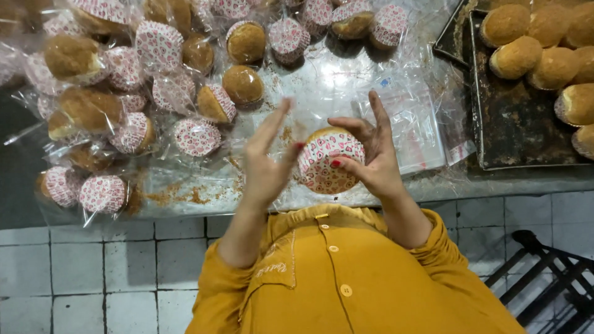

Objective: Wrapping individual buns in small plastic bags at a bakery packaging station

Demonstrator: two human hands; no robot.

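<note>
Right hand [370, 162] clamped around a cupcake [327, 159] in a white paper case with red heart print; thumb and fingers wrap the case wall, brown top tilted away from the camera, base turned toward the body. Held mid-air over the near edge of the steel table [346, 83], above a stack of clear plastic bags [416, 127] — grip on the case rather than the crumb, probably to keep the top intact.

Left hand [265, 162] open, fingers spread and blurred, holding nothing; fingertips just beside the case, whether touching it cannot be told.

Left part of table: bagged cupcakes [158, 68], each in its own clear wrapper, lying loosely on their sides and overlapping, same heart-print cases showing through the film. Crumbs [179, 196] scattered near the table edge.

Right: dark baking tray [516, 127], unwrapped cupcakes [544, 52] standing upright and packed close in its far corner, bare tray floor nearer.

Bag stack: flat, rectangular, transparent, thin red strip along one edge; small blue mark, unreadable.

Below: mustard-yellow buttoned garment [346, 284], white tiled floor [93, 266].
</note>
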